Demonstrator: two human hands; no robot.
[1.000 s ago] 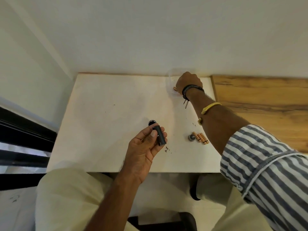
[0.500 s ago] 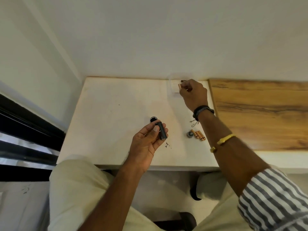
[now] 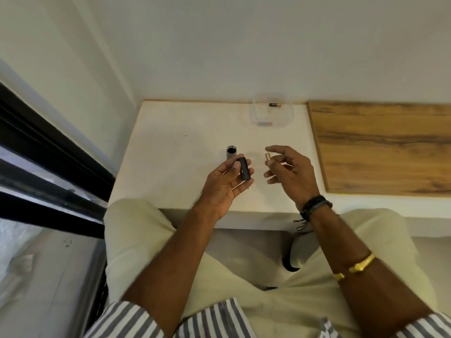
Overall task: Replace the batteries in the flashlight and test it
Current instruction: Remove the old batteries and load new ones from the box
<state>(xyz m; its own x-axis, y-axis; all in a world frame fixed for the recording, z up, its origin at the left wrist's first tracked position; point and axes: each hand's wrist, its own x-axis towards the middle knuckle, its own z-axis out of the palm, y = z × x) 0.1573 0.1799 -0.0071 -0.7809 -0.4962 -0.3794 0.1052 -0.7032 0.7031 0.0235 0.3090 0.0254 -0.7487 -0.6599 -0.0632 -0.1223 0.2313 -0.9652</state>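
Right hand (image 3: 289,170) back from container (image 3: 271,113) — pinching battery (image 3: 268,157); left hand (image 3: 225,182) gripping black holder (image 3: 244,168).

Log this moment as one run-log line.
left hand: holds black battery holder | right hand: holds battery | flashlight body: upright on table | clear container: one battery left

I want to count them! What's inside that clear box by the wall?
One battery lies in the clear box; something small and reddish near its front wall is too blurred to name.
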